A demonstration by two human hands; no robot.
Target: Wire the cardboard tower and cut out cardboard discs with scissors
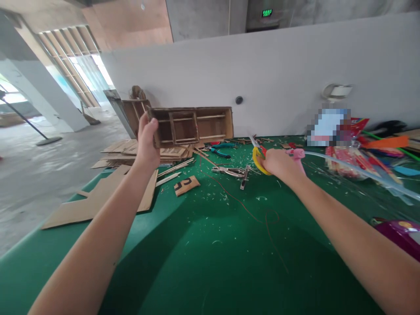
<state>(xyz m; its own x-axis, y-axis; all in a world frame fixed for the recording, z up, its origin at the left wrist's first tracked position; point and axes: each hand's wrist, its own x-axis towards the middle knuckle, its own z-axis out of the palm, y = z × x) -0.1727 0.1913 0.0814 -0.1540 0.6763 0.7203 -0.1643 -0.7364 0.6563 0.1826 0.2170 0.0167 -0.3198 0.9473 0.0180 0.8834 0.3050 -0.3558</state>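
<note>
Holding brown cardboard box (212,127), open-faced, divided inside

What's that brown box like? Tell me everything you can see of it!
The box is long and shallow, and looks like cardboard. Its open side faces us, showing upright dividers and thin strips running across inside. Its edges look a bit rough. It's held roughly level, long side across, in front of the pale wall. The left hand grips its left end.
</note>
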